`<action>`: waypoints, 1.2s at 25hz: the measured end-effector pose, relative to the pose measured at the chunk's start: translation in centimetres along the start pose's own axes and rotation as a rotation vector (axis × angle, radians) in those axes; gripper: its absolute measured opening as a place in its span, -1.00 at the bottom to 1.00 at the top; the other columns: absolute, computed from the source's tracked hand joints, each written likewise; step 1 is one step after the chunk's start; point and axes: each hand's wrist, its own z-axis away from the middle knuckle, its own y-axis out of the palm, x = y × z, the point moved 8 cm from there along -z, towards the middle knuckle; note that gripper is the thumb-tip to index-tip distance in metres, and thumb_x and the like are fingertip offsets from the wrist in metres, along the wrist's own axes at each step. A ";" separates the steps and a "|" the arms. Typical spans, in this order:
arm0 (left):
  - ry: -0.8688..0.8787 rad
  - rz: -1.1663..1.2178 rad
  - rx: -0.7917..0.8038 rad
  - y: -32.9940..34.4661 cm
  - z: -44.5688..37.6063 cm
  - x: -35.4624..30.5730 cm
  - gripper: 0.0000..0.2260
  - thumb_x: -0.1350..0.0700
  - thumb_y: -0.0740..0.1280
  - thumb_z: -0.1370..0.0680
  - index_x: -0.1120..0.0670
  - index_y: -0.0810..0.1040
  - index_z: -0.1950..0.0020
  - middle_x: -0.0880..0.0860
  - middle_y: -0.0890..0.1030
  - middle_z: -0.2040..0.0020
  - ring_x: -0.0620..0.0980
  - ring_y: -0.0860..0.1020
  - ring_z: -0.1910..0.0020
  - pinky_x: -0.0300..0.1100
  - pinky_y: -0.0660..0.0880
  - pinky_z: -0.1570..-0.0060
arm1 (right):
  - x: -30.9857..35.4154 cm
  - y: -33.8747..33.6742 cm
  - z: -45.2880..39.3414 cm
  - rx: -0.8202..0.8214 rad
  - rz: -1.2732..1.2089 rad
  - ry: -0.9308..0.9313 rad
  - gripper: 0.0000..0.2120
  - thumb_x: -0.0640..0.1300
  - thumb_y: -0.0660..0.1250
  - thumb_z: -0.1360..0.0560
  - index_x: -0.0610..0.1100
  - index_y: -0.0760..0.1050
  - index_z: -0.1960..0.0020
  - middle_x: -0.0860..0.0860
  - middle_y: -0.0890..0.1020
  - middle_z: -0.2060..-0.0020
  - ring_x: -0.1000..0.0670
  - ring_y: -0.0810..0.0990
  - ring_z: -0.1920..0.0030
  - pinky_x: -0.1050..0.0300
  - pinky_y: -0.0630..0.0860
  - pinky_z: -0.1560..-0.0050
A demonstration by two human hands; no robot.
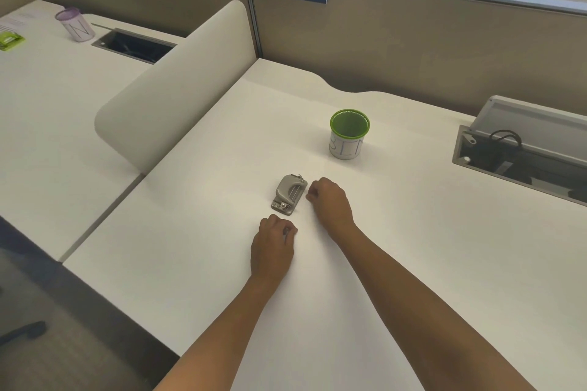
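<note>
A small grey metal and plastic device (pixel 288 194), like a hole punch, lies flat in the middle of the white desk (pixel 197 206). My right hand (pixel 330 203) rests on the desk just right of it. Its fingers are curled, the fingertips sit close to the device's right edge, and nothing shows in them. My left hand (pixel 273 247) lies on the desk just below the device. Its fingers are curled and pinch a small grey metal piece (pixel 286 231) at the fingertips. A white cup with a green rim and inside (pixel 348 134) stands upright behind the device.
An open cable tray (pixel 521 152) with a raised lid is set into the desk at the right. A rounded beige divider (pixel 178 82) stands at the left, with a neighbouring desk, a purple-rimmed cup (pixel 76 24) and another cable slot (pixel 133 45) beyond. Partition walls close the back.
</note>
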 end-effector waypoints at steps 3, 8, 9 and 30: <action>0.030 -0.017 -0.008 -0.1 0.2 -0.4 -0.96 0.16 0.35 -0.58 0.08 0.59 0.06 -0.03 0.55 0.09 0.02 0.49 0.03 -0.07 0.48 0.14 | 0.1 0.1 0.1 -0.014 0.067 -0.036 -0.86 -0.22 0.26 -0.60 -0.26 0.57 -0.02 -0.15 0.59 0.00 -0.20 0.56 -0.01 -0.03 0.46 0.07; 0.048 0.043 -0.011 -0.4 0.6 -0.3 -0.90 0.15 0.37 -0.58 0.03 0.59 -0.09 -0.06 0.55 0.04 -0.02 0.47 0.00 -0.13 0.44 0.08 | -0.1 0.2 0.2 -0.011 0.134 -0.087 -0.84 -0.24 0.22 -0.62 -0.28 0.56 -0.06 -0.18 0.58 -0.04 -0.20 0.53 -0.06 -0.06 0.46 0.00; 0.046 0.041 -0.004 -0.4 0.5 -0.3 -0.88 0.14 0.37 -0.59 0.04 0.61 -0.11 -0.05 0.56 0.02 -0.02 0.47 -0.02 -0.15 0.44 0.07 | -0.1 0.3 0.2 -0.009 0.149 -0.099 -0.84 -0.25 0.22 -0.62 -0.27 0.55 -0.07 -0.18 0.58 -0.05 -0.20 0.52 -0.08 -0.04 0.44 -0.02; 0.091 -0.242 0.003 -0.5 -0.3 -1.8 -0.89 0.10 0.33 -0.61 0.05 0.66 0.01 -0.03 0.60 0.00 0.02 0.54 -0.03 -0.05 0.49 0.28 | -3.6 -0.8 1.4 -0.048 -0.308 0.115 -0.90 -0.22 0.38 -0.53 -0.22 0.62 0.00 -0.10 0.61 0.02 -0.04 0.56 0.06 0.17 0.41 0.05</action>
